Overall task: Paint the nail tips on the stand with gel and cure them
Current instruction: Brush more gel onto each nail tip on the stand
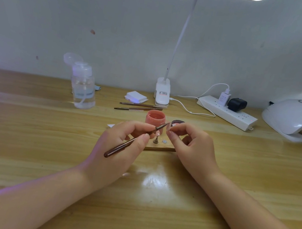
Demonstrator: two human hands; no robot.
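Note:
My left hand (121,145) grips a dark brown brush (121,146), its bristle end pointing up and right. My right hand (190,146) pinches a small nail tip (172,126) between thumb and forefinger, right at the brush's tip. Between and behind my hands lies a wooden stand (160,147). On it one pink nail tip (157,134) sits on a metal peg, beside a bare round magnet (164,141). A coral gel jar (155,119) stands open behind the stand, and its dark lid (178,122) lies to the right of it.
A white curing lamp (299,120) sits at the far right, with a power strip (227,112) to its left. Two spare brushes (139,107), a pad stack (136,96), a clip lamp base (162,94) and a clear pump bottle (84,88) line the back of the wooden table (43,137).

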